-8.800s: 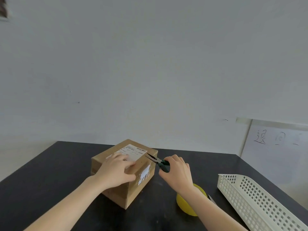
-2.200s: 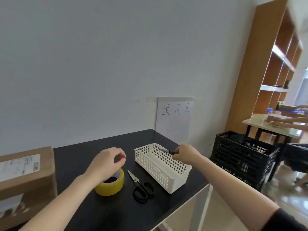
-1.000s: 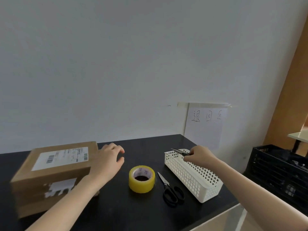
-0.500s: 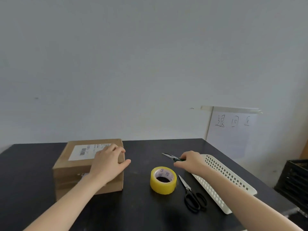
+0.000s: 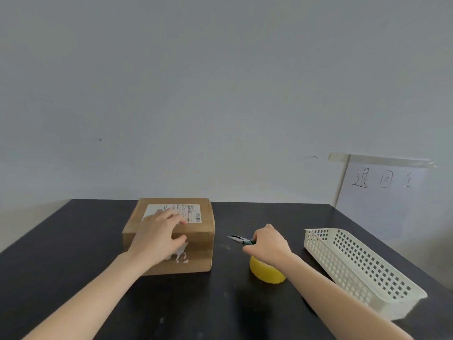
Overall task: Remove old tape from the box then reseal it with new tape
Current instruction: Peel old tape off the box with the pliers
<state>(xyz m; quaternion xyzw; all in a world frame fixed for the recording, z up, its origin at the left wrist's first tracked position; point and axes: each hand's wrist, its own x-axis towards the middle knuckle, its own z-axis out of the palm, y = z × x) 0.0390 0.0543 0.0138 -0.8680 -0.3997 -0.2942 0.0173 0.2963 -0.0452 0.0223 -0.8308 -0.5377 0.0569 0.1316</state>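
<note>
Your left hand lies flat and spread over the front top edge of the box on the table. Your right hand is closed around pliers above the tape roll, beside the basket

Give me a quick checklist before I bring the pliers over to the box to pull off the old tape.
1. Box steadied by left hand: ok.
2. Pliers gripped in right hand: ok.
3. Pliers nose pointing toward box: ok.
4. Path between pliers and box clear: ok.
5. Tape roll within reach for resealing: ok.
6. Old tape edge located: cannot tell.
</note>
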